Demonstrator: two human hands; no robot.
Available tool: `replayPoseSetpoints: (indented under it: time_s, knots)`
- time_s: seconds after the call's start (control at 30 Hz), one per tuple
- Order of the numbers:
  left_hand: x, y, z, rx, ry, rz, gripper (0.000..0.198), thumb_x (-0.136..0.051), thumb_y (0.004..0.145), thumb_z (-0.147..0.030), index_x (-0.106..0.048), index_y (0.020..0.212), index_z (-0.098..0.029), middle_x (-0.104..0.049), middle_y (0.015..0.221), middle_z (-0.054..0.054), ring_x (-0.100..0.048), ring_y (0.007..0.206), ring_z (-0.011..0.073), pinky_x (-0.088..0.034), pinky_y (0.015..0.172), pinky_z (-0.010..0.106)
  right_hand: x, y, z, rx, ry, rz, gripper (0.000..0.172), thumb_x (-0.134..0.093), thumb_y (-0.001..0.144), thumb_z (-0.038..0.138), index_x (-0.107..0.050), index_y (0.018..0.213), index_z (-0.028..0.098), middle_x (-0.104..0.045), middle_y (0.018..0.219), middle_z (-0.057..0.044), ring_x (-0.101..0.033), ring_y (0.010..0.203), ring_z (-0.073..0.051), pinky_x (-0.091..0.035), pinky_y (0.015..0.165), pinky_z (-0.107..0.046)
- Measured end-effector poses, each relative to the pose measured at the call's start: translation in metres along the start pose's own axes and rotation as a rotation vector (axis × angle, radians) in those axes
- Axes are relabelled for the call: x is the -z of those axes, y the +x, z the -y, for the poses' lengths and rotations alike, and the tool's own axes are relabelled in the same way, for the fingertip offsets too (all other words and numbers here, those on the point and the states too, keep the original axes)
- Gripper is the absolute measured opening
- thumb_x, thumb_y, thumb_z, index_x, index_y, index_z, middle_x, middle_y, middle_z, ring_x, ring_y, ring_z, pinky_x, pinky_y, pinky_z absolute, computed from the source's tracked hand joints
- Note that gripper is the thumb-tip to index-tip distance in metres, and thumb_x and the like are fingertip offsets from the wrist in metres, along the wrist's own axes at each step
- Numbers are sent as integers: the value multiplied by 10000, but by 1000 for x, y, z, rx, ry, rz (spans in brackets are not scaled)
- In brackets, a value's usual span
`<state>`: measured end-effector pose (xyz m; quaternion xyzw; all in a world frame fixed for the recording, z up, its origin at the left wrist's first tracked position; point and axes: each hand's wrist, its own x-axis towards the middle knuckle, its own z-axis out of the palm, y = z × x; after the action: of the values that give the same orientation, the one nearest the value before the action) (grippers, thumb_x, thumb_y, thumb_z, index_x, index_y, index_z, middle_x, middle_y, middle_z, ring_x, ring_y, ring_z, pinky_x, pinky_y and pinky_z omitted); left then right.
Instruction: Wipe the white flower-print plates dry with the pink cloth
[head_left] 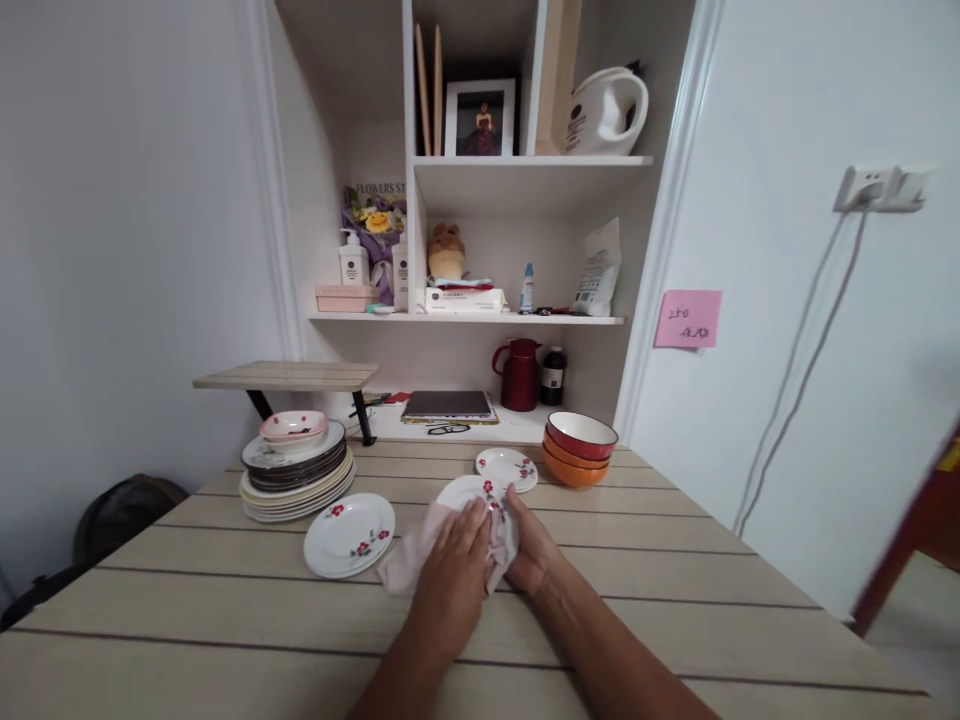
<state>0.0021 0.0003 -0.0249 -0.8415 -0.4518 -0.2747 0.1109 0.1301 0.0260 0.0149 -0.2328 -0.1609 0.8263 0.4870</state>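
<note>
A white plate with red flowers (466,490) is held tilted above the table at the centre. My right hand (531,548) grips its right edge, thumb on the upper side. My left hand (459,565) presses a pale pink cloth (405,562) onto the plate's face, the fingers together over the fabric. Part of the cloth hangs past the plate's left side and looks blurred. Left of my hands lie matching flowered plates (347,535), one on another. Just behind the held plate rests a smaller flowered plate stack (507,466).
A tall plate stack (296,490) topped by pink bowls (293,427) stands at left beside a small raised shelf (289,375). Nested red and orange bowls (576,465) stand at right. Behind are glasses (448,429), a laptop (448,404), a red jug (520,375) and a dark bottle (553,377).
</note>
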Motion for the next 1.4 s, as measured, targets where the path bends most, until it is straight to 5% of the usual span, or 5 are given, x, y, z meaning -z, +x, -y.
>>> replayPoseSetpoints:
  time_s: [0.27, 0.57, 0.9, 1.2, 1.4]
  knots:
    - [14, 4, 13, 303, 117, -237, 587, -374, 890, -79, -297, 1464, -174, -308, 1545, 129, -239, 1439, 243, -322, 1139, 491, -13, 1, -34, 17, -124, 21, 420, -533, 910, 472, -650, 1106, 120, -758, 863, -72, -700, 736, -166, -527, 807, -295]
    - [2, -1, 3, -86, -61, 41, 651, -452, 880, -139, -237, 1488, -222, -287, 1560, 77, -258, 1434, 211, -322, 1148, 463, 0, 4, -6, 6, -35, -83, 445, -492, 912, 517, -660, 950, 107, -747, 834, -112, -713, 843, -218, -513, 880, -356]
    - [19, 3, 16, 313, 101, -192, 561, -357, 907, -109, -323, 1457, -209, -331, 1538, 107, -264, 1431, 247, -318, 1134, 513, -16, -5, -25, 12, -183, -73, 446, -477, 931, 475, -653, 1073, 90, -757, 855, -120, -717, 781, -214, -525, 854, -359]
    - [9, -3, 1, -76, -53, 77, 649, -428, 850, -94, -285, 1470, -221, -300, 1556, 70, -263, 1433, 201, -307, 1153, 452, -2, 2, -2, 38, -67, -118, 429, -479, 923, 497, -659, 942, 108, -747, 772, -99, -717, 753, -204, -533, 820, -334]
    - [7, 0, 9, 220, 33, -85, 591, -353, 869, -62, -343, 1443, -201, -339, 1534, 110, -297, 1419, 236, -328, 1125, 510, -1, -2, 1, 21, -105, -72, 448, -491, 919, 482, -649, 1052, 84, -752, 860, -147, -719, 805, -244, -528, 841, -403]
